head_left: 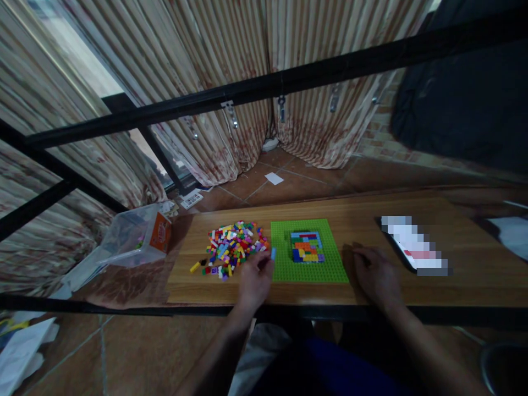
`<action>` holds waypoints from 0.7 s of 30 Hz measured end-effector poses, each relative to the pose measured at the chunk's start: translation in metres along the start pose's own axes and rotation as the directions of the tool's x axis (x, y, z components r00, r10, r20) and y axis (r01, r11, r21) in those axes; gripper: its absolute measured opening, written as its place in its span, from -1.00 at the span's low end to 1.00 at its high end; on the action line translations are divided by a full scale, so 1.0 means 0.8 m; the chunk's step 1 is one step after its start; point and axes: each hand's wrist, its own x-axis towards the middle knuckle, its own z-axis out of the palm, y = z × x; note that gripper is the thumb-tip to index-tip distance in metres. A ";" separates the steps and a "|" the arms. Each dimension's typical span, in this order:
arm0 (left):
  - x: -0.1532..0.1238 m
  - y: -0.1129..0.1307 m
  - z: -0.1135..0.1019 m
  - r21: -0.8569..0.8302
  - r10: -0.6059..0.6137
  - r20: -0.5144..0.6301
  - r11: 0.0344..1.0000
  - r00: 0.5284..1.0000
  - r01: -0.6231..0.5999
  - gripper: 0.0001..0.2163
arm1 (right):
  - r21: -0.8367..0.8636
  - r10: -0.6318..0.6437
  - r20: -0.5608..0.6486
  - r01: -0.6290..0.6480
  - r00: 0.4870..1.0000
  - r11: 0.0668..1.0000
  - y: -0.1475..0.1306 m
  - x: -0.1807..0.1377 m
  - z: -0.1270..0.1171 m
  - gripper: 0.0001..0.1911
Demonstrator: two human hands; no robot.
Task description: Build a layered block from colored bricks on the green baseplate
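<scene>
While the left hand [254, 276] pinches a brick [273, 253], the right [376, 274] curls.

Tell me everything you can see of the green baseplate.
The green baseplate is a thin, four-sided sheet covered in rows of small studs, plastic by its look. It lies flat on the wooden table. A roughly rectangular, multicoloured brick build sits near its middle, with bare studs all around. The left hand, pinching a light blue brick, is at its left edge; whether they touch is unclear. The right hand is off its right edge.
</scene>
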 end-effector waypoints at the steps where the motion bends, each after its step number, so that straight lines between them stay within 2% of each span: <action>1: 0.004 0.003 0.015 -0.033 -0.029 0.018 0.999 0.999 0.030 -0.82 | -0.006 0.001 -0.001 -0.001 1.000 1.000 0.000 0.000 0.000 -0.67; 4: 0.017 0.012 0.050 -0.057 -0.099 0.033 0.993 0.995 0.101 -0.81 | -0.015 0.004 -0.004 -0.004 1.000 1.000 0.000 0.000 0.000 -0.67; 7: 0.027 0.019 0.066 -0.009 -0.125 0.041 0.992 0.991 0.126 -0.81 | -0.004 0.006 -0.005 -0.006 1.000 1.000 -0.001 0.000 -0.001 -0.67; 17: 0.031 0.029 0.071 0.182 -0.093 0.039 0.980 0.995 0.085 -0.86 | 0.032 0.020 0.002 -0.020 1.000 0.999 -0.003 0.001 -0.002 -0.68; 21: 0.036 0.031 0.071 0.209 -0.086 0.046 0.975 0.995 0.075 -0.83 | 0.032 0.022 0.010 -0.023 1.000 0.999 -0.003 0.001 -0.002 -0.68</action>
